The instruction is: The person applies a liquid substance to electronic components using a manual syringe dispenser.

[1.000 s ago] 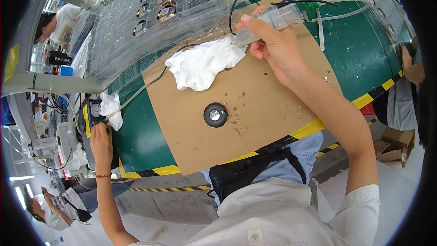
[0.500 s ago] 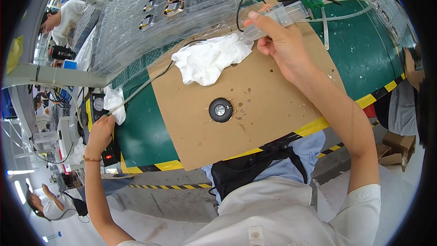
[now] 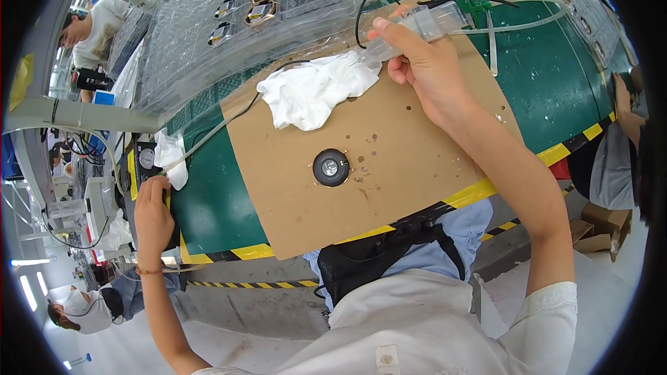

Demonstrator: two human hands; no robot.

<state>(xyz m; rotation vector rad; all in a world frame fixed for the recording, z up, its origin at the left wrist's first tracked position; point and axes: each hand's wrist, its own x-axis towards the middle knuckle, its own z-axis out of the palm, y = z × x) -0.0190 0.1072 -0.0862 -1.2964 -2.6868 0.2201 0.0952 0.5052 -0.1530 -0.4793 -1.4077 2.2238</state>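
In my right hand point(image 3: 434, 73) is a clear dispensing syringe point(image 3: 420, 26), gripped between thumb and fingers. Its tip points left, at the edge of a crumpled white cloth point(image 3: 316, 90). A round black part with a pale centre and thin gold-coloured tabs point(image 3: 331, 167) lies on a brown cardboard sheet point(image 3: 271, 187), below the cloth. My left hand point(image 3: 153, 212) rests with fingers stretched out on a dark control box with a round gauge point(image 3: 146, 158) at the left table edge; what the fingertips touch is partly hidden. A second white cloth point(image 3: 171, 158) lies beside them.
Clear trays point(image 3: 292, 17) holding several round parts stand at the back. A pale hose point(image 3: 215, 127) crosses the green mat point(image 3: 208, 201); a metal strip point(image 3: 492, 45) lies near the syringe. Yellow-black tape point(image 3: 253, 251) marks the front edge. Other people sit at left and right.
My left hand has turned, its fingers going from curled to stretched over the control box. The right hand still holds the syringe by the cloth. The whole view has shifted slightly.
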